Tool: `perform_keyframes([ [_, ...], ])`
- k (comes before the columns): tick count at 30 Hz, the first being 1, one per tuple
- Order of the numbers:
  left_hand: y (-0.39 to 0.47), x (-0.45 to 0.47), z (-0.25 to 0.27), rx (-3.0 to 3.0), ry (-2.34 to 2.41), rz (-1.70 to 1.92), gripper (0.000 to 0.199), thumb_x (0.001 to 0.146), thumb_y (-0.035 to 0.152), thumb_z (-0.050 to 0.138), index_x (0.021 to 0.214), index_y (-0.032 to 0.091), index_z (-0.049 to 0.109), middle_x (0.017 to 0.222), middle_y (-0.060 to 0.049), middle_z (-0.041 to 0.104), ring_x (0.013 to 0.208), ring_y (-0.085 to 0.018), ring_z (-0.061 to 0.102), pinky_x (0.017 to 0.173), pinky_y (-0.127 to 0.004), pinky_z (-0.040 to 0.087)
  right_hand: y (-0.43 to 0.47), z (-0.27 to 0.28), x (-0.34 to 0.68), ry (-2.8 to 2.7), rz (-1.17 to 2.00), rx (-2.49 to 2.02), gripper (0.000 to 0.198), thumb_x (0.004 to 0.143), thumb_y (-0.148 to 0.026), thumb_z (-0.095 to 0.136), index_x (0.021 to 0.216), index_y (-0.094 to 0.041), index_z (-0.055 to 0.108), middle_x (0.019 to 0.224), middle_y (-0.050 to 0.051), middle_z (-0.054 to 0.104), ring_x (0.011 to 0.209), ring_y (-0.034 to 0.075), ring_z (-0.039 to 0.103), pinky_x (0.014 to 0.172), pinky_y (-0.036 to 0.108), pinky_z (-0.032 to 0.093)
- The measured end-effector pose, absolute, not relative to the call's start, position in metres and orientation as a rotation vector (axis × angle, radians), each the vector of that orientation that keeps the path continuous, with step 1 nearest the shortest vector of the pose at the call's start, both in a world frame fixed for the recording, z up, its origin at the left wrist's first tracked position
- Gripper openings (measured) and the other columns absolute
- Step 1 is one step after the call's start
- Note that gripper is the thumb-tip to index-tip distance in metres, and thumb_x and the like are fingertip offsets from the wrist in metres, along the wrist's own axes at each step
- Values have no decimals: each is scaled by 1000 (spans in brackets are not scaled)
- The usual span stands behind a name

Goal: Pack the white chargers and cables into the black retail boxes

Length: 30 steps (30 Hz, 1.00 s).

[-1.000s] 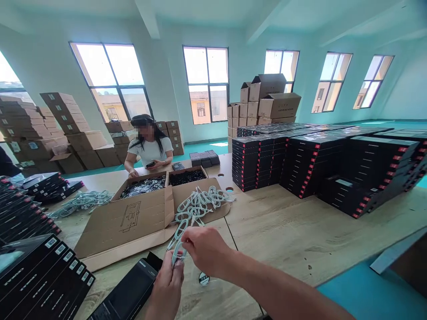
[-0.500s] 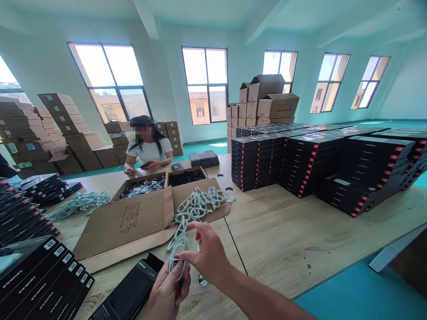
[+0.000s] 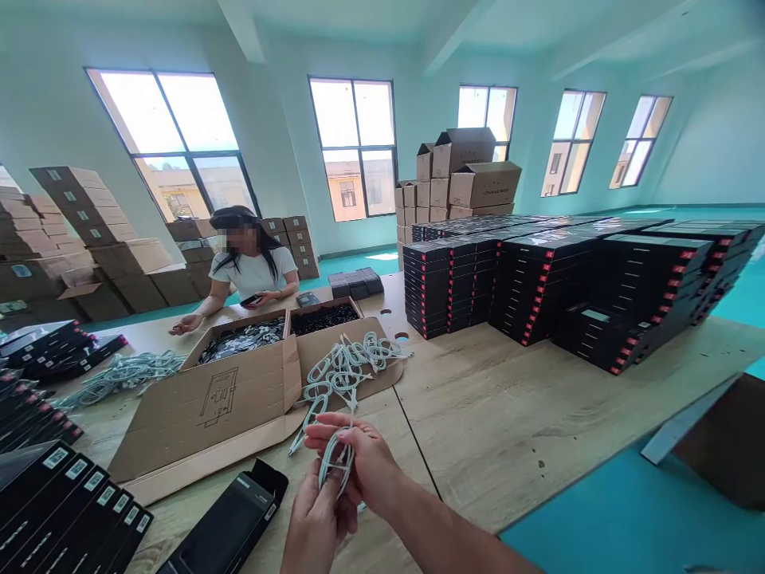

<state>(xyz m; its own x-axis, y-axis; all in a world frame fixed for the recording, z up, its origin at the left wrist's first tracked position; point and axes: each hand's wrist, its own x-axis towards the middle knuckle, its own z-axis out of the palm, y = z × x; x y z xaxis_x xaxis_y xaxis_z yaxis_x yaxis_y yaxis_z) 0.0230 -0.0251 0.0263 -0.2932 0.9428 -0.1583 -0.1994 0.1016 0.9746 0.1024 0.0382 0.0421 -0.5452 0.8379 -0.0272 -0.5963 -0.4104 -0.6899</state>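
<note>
A coiled white cable [image 3: 335,456] is held between both of my hands above the table. My left hand [image 3: 315,510] grips the lower part of the coil, its thumb on top. Around the upper part my right hand [image 3: 367,462] closes, thumb against the loops and fingers behind. Just beyond lies a tangle of white cables [image 3: 350,363] on a cardboard flap [image 3: 323,351]. To the left of my hands, a black box [image 3: 230,518] with its end flap raised lies on the table.
Across the table [image 3: 478,414] a person [image 3: 254,263] sits behind a cardboard carton [image 3: 287,325] filled with small parts. Tall stacks of black boxes [image 3: 519,287] stand at right, more black boxes [image 3: 65,510] at left. Another cable heap [image 3: 128,375] lies left of the carton.
My right hand has gone from a spread-fingered pinch to closing around the coil's upper part. The view has shifted right. The seated person's arm now reaches toward the cable heap at left.
</note>
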Motion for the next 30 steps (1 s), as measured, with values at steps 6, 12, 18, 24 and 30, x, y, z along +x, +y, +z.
perform_keyframes([
  [6,-30,14,29,1030,1458,1097,64,73,77,64,104,21,62,57,-1,67,38,-16,55,36,-23,26,49,38,106,-873,1905,-432,57,73,-74,71,63,-21,53,46,-5,56,42,13,56,54,28,50],
  [12,-16,-35,31,1378,1906,870,42,82,64,55,69,24,57,63,0,63,57,-19,57,55,-28,36,77,40,126,-734,1748,-653,70,77,-87,55,52,-25,34,33,-11,33,28,8,32,55,33,53],
  [18,-4,-30,16,1390,2075,743,25,59,28,74,49,25,51,51,2,55,56,-19,46,58,-31,24,79,25,146,-610,1748,-693,55,67,-67,79,60,-23,47,38,-13,38,34,7,37,64,34,56],
  [24,-5,-4,3,1225,1938,1064,26,68,23,64,53,26,44,50,4,50,55,-18,49,56,-31,30,69,6,149,-638,1743,-721,48,63,-45,86,99,-21,68,64,-1,68,64,21,67,69,36,54],
  [30,-9,14,-13,870,1578,1420,42,78,39,62,115,23,49,81,-2,65,63,-22,68,55,-33,52,57,-7,129,-1094,1294,-822,44,89,-62,60,107,-23,72,117,12,75,123,33,62,104,47,46],
])
